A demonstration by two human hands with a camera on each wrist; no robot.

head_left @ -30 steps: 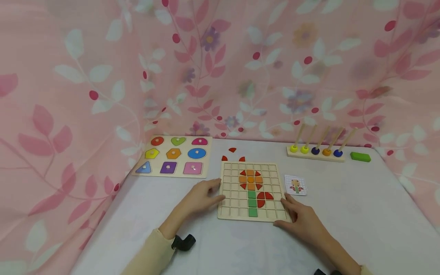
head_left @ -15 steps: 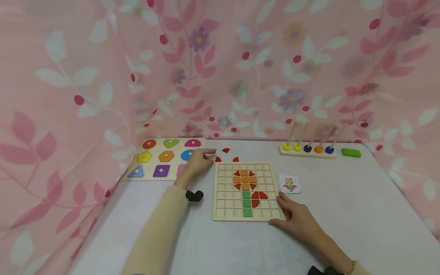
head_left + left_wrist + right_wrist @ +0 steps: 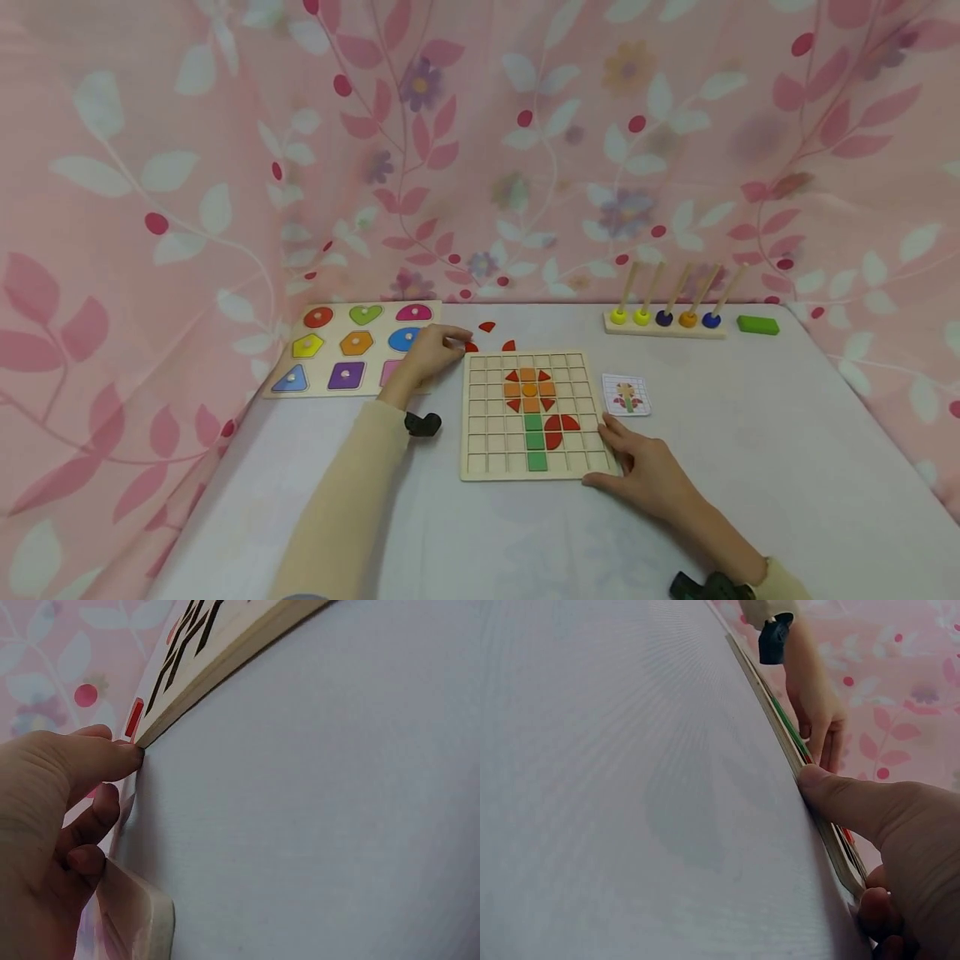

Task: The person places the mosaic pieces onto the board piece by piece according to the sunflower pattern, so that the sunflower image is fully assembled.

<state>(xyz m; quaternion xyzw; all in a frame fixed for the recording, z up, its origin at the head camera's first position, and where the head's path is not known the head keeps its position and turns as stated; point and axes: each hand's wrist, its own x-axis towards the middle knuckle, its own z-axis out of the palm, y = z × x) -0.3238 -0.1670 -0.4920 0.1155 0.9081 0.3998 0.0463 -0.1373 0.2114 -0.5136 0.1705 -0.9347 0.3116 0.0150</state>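
A square wooden grid board [image 3: 483, 454] lies mid-table, bearing a flower of orange, red and green pieces. My right hand [image 3: 648, 475] holds its near right corner, thumb [image 3: 829, 784] on the front edge and fingers along the right side. At the far left corner is my left hand [image 3: 433, 350], its thumb and index fingertips right at a red quarter-round piece [image 3: 471, 347]. In the left wrist view that hand [image 3: 56, 780] has its thumb tip beside the board's corner. Two more red pieces, one farther back [image 3: 487, 327] and one by the far edge [image 3: 509, 345], lie loose.
A knobbed shape puzzle [image 3: 322, 392] lies at the left, partly under the left hand. Right of the board is a pattern card [image 3: 626, 395]. Farther back stand a peg rack [image 3: 663, 331] with coloured beads and a green block [image 3: 758, 325]. Floral cloth hangs behind.
My left hand has left the board's left edge and moved away from me to the loose red pieces. The right hand keeps its hold on the corner. The head view has shifted slightly.
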